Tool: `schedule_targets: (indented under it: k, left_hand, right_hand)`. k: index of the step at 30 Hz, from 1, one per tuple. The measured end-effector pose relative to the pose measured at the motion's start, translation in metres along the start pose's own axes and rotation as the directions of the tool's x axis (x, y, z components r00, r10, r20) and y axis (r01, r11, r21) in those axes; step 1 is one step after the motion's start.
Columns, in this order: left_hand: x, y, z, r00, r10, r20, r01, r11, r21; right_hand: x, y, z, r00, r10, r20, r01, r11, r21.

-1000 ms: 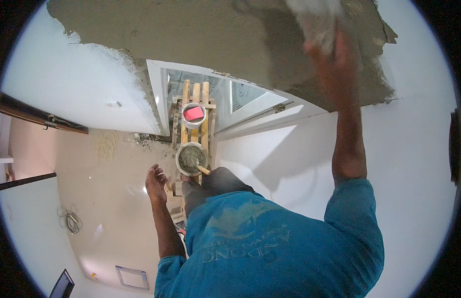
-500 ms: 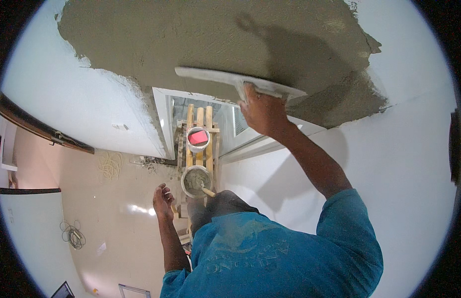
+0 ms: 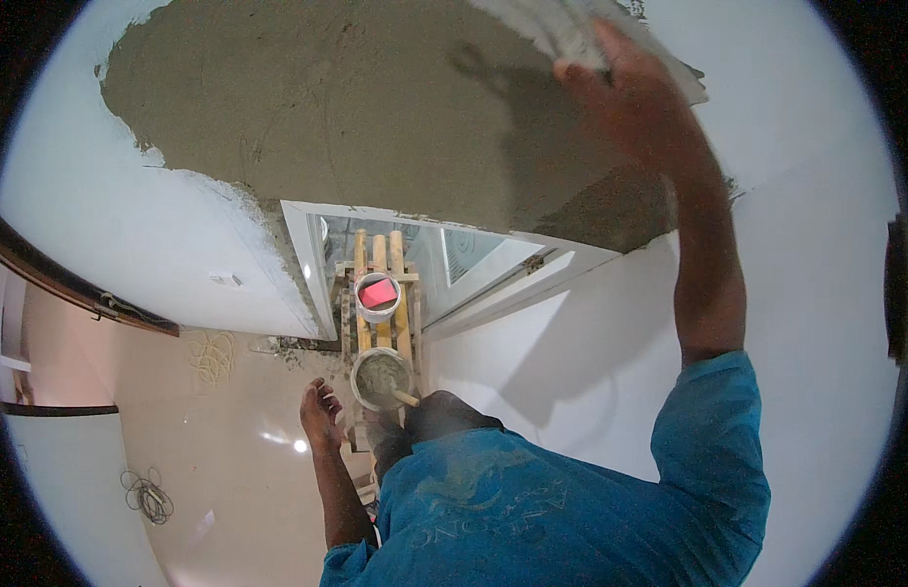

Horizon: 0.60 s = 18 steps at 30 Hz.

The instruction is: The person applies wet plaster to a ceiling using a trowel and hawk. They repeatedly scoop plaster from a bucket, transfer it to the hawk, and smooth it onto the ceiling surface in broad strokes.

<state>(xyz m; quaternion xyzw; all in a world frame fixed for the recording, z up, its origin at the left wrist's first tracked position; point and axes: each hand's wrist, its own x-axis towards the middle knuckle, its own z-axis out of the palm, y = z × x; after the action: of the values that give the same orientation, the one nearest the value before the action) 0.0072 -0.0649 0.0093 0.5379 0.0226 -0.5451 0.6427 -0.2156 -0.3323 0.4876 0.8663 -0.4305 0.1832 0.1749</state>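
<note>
Right hand: raised, fingers closed around the trowel; grip partly hidden by the hand itself. Trowel sits at the upper right of the mortar patch, blade running out of view at the top. Whether the whole blade bears on the surface: cannot tell.

Left hand: low, fingers apart and loosely curled, nothing seen in it; just beside the near left edge of the wooden trestle.

On trestle: white bucket with pink-red block, toward the far end; mix bucket nearer the person's knees, grey mix inside, wooden-handled tool leaning over its right rim.

Progress (judged): spreading looks well advanced. Mortar forms a broad, continuous coat down to the top of the door frame, with a thin smear along its left side. Levelling looks the step in hand. Apparently left: small ridges and pits at centre and left, ragged left margin against the white wall. Lower right reads darker; damp or shadow, undetermined. Mix remains available.
</note>
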Motion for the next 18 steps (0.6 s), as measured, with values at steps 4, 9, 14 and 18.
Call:
schedule_targets:
  k: [4, 9, 14, 18]
  left_hand:
    - [-0.007, 0.002, -0.005, 1.000, 0.023, 0.009, -0.023, 0.999, -0.024]
    - [-0.012, -0.005, -0.013, 0.999, 0.019, -0.043, -0.021, 0.999, -0.038]
    - [-0.006, -0.010, -0.023, 1.000, 0.013, -0.023, -0.015, 0.994, -0.109]
    - [-0.013, -0.009, -0.036, 0.995, -0.037, -0.090, 0.020, 0.983, -0.182]
  right_hand:
    - [-0.001, -0.004, -0.035, 0.991, 0.074, -0.111, -0.072, 0.997, 0.020]
    - [-0.017, -0.077, 0.029, 0.971, -0.186, 0.152, 0.184, 0.983, 0.025]
    - [0.025, -0.131, 0.097, 0.930, -0.110, 0.352, 0.025, 0.971, 0.236]
    - [0.056, -0.108, 0.063, 0.928, -0.235, 0.289, 0.229, 0.972, 0.054]
